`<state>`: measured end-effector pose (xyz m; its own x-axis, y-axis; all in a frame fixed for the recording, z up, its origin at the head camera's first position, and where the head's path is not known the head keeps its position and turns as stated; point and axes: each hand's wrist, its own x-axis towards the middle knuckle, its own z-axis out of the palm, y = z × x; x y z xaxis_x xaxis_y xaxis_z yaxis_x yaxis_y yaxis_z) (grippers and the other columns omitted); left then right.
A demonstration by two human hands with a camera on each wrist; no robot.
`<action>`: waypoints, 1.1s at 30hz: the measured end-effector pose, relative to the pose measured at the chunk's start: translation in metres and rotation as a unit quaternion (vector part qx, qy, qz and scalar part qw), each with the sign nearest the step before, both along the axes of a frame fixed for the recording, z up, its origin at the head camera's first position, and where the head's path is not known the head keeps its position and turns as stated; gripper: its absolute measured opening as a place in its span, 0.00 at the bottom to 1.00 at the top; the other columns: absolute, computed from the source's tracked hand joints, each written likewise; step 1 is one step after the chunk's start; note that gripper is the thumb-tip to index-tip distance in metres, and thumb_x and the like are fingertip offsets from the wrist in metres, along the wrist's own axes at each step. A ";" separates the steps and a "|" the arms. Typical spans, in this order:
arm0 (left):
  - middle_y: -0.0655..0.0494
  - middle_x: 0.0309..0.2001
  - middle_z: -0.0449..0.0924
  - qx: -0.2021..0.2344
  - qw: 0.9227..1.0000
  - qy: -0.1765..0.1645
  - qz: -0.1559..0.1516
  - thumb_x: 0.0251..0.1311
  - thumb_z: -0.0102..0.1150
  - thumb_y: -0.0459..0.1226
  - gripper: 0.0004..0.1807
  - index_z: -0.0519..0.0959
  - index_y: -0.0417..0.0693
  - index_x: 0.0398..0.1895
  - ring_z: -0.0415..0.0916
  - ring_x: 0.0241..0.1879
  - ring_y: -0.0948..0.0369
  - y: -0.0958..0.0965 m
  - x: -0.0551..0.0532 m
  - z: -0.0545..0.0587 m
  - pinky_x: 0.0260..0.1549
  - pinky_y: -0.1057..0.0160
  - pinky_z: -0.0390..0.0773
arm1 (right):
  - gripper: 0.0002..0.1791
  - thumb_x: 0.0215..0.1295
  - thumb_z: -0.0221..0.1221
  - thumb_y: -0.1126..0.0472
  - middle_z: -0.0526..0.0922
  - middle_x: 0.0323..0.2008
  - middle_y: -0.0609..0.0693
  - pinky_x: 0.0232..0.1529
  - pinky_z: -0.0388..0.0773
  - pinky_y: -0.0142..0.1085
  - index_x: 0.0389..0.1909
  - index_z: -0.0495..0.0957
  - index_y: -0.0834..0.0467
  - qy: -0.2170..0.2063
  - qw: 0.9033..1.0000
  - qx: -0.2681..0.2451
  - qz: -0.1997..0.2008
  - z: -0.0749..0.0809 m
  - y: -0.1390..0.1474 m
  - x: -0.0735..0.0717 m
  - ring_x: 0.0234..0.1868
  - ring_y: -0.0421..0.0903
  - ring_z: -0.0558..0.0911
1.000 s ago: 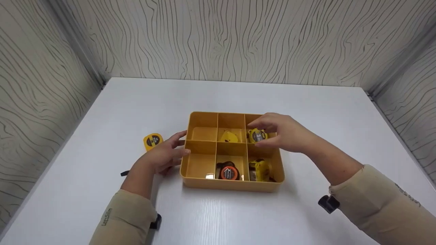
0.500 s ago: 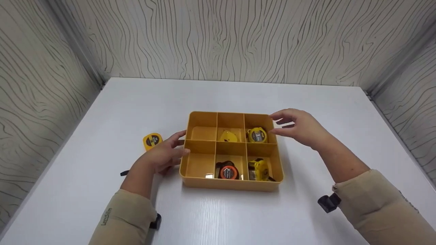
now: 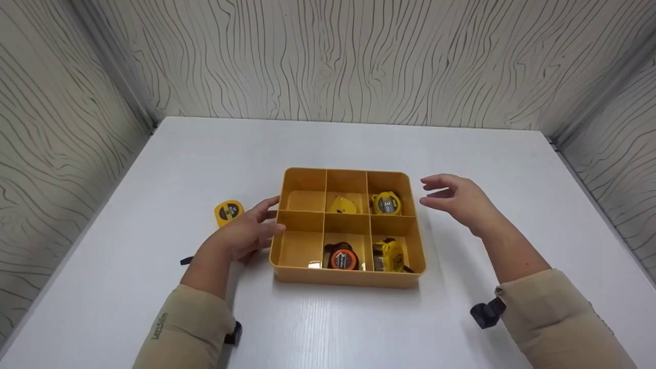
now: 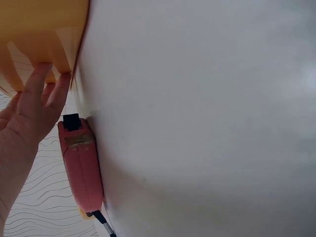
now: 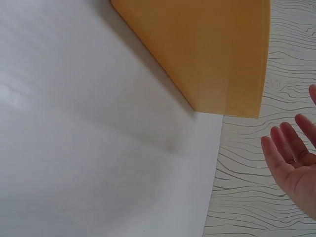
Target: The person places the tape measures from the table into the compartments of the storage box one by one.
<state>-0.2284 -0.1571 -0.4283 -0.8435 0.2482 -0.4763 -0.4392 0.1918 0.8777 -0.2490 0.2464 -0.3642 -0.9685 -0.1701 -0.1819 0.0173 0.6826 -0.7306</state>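
In the head view a divided yellow box (image 3: 348, 278) stands on the table. My left hand (image 3: 249, 233) rests its extended fingers against the box's left wall; the left wrist view shows the fingertips on the outside. My right hand (image 3: 461, 202) is apart from the box, off its right side, fingers loosely bent and holding nothing. A round yellow tape measure (image 3: 387, 204) lies in the back right compartment and a yellow one (image 3: 344, 205) in the back middle. The front middle holds an orange-and-black tape measure (image 3: 343, 258), the front right a yellow-and-black one (image 3: 391, 255).
Left of the box, a yellow tape measure (image 3: 229, 211) lies on the white table (image 3: 328, 328). Beside my left hand is a red tape measure (image 4: 81, 165) with a black strap; my hand mostly hides it in the head view. Patterned panels (image 3: 328, 61) surround the table.
My right hand has let go of the round yellow tape measure in the back right compartment and moved out to the right, past the box's rim. My left hand has stayed in place.
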 end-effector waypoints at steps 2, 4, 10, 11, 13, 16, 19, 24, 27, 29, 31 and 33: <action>0.63 0.63 0.60 -0.004 1.000 -0.005 0.001 0.50 0.66 0.41 0.40 0.58 0.79 0.64 0.72 0.54 0.54 0.001 0.000 0.000 0.55 0.47 0.67 | 0.37 0.53 0.61 0.42 0.68 0.59 0.53 0.57 0.66 0.53 0.62 0.64 0.51 -0.013 1.000 -0.012 -0.006 -0.005 0.001 0.002 0.59 0.53 0.70; 0.63 0.63 0.60 -0.006 1.000 -0.006 0.001 0.50 0.66 0.42 0.40 0.58 0.79 0.64 0.72 0.53 0.53 0.001 0.000 0.000 0.55 0.47 0.67 | 0.37 0.54 0.62 0.44 0.68 0.59 0.53 0.57 0.67 0.51 0.64 0.63 0.51 -0.025 0.999 -0.025 -0.010 -0.010 0.000 0.003 0.59 0.53 0.70; 0.64 0.63 0.60 -0.012 1.000 -0.002 -0.002 0.50 0.66 0.43 0.40 0.58 0.80 0.64 0.71 0.54 0.53 0.001 0.001 0.002 0.54 0.48 0.68 | 0.40 0.56 0.63 0.53 0.65 0.61 0.57 0.50 0.74 0.40 0.68 0.56 0.53 -0.060 0.994 -0.088 -0.014 -0.028 -0.003 0.005 0.57 0.53 0.72; 0.64 0.63 0.60 -0.013 1.000 -0.002 0.000 0.50 0.66 0.43 0.40 0.58 0.80 0.64 0.71 0.54 0.53 0.001 0.001 0.002 0.54 0.48 0.68 | 0.41 0.55 0.63 0.53 0.65 0.61 0.57 0.49 0.75 0.39 0.68 0.54 0.54 -0.065 0.993 -0.099 -0.014 -0.030 -0.003 0.005 0.57 0.53 0.72; 0.64 0.63 0.61 -0.014 1.000 -0.001 0.002 0.49 0.66 0.43 0.40 0.58 0.81 0.63 0.71 0.54 0.54 0.002 0.001 0.002 0.54 0.48 0.68 | 0.44 0.54 0.64 0.53 0.64 0.62 0.58 0.48 0.76 0.38 0.69 0.52 0.54 -0.072 0.990 -0.120 -0.015 -0.035 -0.003 0.005 0.58 0.53 0.72; 0.65 0.62 0.61 -0.015 1.000 0.000 0.006 0.49 0.67 0.43 0.40 0.59 0.81 0.63 0.71 0.54 0.54 0.001 0.001 0.000 0.53 0.48 0.69 | 0.46 0.52 0.65 0.52 0.63 0.63 0.59 0.48 0.76 0.37 0.69 0.52 0.55 -0.081 0.986 -0.146 -0.015 -0.042 -0.002 0.006 0.58 0.54 0.71; 0.65 0.62 0.61 -0.017 1.000 -0.003 0.006 0.48 0.67 0.44 0.40 0.59 0.82 0.63 0.72 0.53 0.54 0.001 0.001 0.000 0.52 0.49 0.70 | 0.45 0.53 0.64 0.51 0.62 0.63 0.59 0.49 0.75 0.38 0.69 0.53 0.55 -0.086 0.983 -0.164 -0.014 -0.048 -0.003 0.008 0.59 0.54 0.70; 0.65 0.63 0.60 -0.005 1.000 -0.005 -0.002 0.50 0.66 0.43 0.40 0.58 0.81 0.64 0.73 0.53 0.53 0.000 -0.001 -0.002 0.54 0.48 0.67 | 0.37 0.59 0.60 0.53 0.64 0.62 0.58 0.51 0.74 0.39 0.67 0.58 0.58 -0.088 0.979 -0.183 -0.005 -0.055 -0.006 0.012 0.60 0.54 0.69; 0.64 0.63 0.60 -0.002 1.000 -0.003 -0.002 0.50 0.66 0.43 0.40 0.58 0.80 0.64 0.73 0.53 0.53 0.000 -0.001 -0.003 0.55 0.48 0.67 | 0.36 0.59 0.60 0.54 0.65 0.61 0.59 0.51 0.74 0.41 0.66 0.59 0.59 -0.083 0.978 -0.193 -0.001 -0.057 -0.009 0.012 0.59 0.54 0.70; 0.65 0.63 0.60 -0.006 1.000 -0.003 0.000 0.49 0.66 0.44 0.40 0.58 0.81 0.64 0.73 0.52 0.53 0.000 -0.001 -0.004 0.54 0.48 0.68 | 0.37 0.59 0.60 0.56 0.64 0.61 0.60 0.51 0.74 0.41 0.67 0.57 0.59 -0.080 0.977 -0.198 0.001 -0.058 -0.010 0.013 0.59 0.55 0.70; 0.65 0.63 0.60 -0.009 1.000 -0.003 0.002 0.49 0.66 0.44 0.40 0.58 0.81 0.63 0.73 0.52 0.53 0.000 -0.001 -0.004 0.54 0.49 0.69 | 0.38 0.59 0.60 0.56 0.63 0.62 0.61 0.51 0.74 0.42 0.68 0.56 0.58 -0.083 0.975 -0.204 -0.003 -0.059 -0.011 0.014 0.59 0.55 0.69; 0.65 0.63 0.60 -0.013 1.000 -0.002 0.004 0.49 0.66 0.44 0.40 0.58 0.82 0.63 0.73 0.52 0.53 0.000 -0.001 -0.004 0.52 0.49 0.70 | 0.38 0.60 0.60 0.57 0.62 0.63 0.61 0.53 0.73 0.43 0.69 0.53 0.56 -0.090 0.973 -0.210 -0.006 -0.059 -0.011 0.014 0.60 0.56 0.69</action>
<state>-0.2289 -0.1572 -0.4325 -0.8438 0.2288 -0.4855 -0.4436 0.2121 0.8708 -0.2351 0.2352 -0.4229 -0.9296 -0.2553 -0.2658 0.1773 0.3224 -0.9299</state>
